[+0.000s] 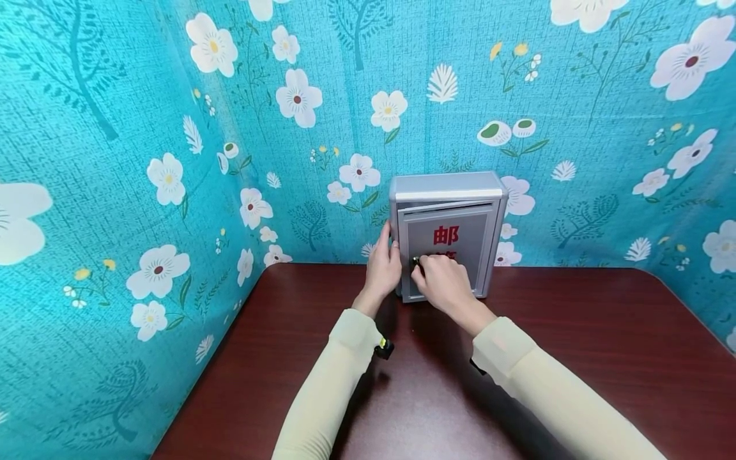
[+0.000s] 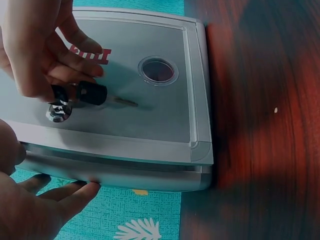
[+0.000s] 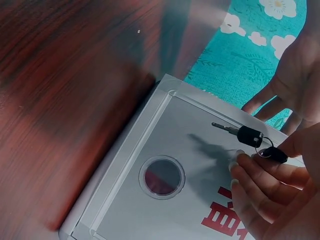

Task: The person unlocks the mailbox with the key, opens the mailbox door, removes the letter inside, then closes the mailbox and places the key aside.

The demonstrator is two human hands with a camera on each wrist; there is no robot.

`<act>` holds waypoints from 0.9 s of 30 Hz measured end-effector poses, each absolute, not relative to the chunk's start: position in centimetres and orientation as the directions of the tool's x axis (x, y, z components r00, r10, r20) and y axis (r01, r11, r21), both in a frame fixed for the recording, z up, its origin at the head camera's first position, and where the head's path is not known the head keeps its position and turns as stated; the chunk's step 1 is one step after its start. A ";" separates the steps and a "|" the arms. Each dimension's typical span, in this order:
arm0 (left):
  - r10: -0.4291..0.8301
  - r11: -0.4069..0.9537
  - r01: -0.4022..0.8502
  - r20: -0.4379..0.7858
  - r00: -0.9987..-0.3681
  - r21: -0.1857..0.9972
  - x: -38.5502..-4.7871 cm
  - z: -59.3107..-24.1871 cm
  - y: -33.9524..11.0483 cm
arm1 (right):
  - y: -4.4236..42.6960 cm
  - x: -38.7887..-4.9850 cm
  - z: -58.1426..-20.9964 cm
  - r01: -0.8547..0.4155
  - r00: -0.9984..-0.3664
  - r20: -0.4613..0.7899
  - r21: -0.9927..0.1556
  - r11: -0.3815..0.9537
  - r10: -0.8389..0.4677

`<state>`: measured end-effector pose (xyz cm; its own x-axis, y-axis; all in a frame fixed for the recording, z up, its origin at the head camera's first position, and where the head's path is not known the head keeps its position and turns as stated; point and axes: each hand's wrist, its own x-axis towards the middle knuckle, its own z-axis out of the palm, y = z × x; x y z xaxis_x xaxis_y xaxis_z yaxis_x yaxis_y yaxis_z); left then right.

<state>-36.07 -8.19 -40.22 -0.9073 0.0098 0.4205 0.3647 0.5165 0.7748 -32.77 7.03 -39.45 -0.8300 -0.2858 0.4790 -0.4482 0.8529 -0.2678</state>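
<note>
- A dark wood-grain table [image 1: 604, 326] backs onto blue floral cloth [image 1: 356, 128]; a silver-gray mailbox [image 1: 448, 184] stands at its twelve o'clock, door [image 1: 422, 233] ajar.
- Left grip [image 1: 383, 268], fingers extended, touches the mailbox's nine-o'clock side; right grip [image 1: 445, 281] pinches a black-headed key [image 3: 274, 155] at the lock [image 2: 59, 113].
- Overhead, the right grip hides most of the lower red character [image 3: 220, 216].

Both arms reach forward and converge, the left arm [image 1: 333, 383] rising steeply, the right arm [image 1: 560, 386] slanting inward. The left hand [image 1: 383, 267] points upward, fingers extended, thumb apart from them. Just beside it, the right hand [image 1: 444, 280] pinches, thumb against bent fingers [image 3: 262, 187].
</note>
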 end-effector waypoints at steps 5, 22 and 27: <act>0.000 0.522 0.368 0.432 -0.902 0.770 -36.3 -40.3 -8.2 | 7.3 -32.4 -39.4 -0.455 -0.827 0.478 -0.263 0.851 -0.295; -0.015 0.545 0.331 0.404 -0.915 0.771 -35.9 -40.1 -7.9 | 8.2 -31.4 -39.3 -0.509 -0.809 0.480 -0.283 0.813 -0.339; -0.019 0.549 0.333 0.410 -0.912 0.767 -35.8 -40.2 -7.9 | 8.5 -31.0 -39.3 -0.510 -0.816 0.466 -0.300 0.806 -0.343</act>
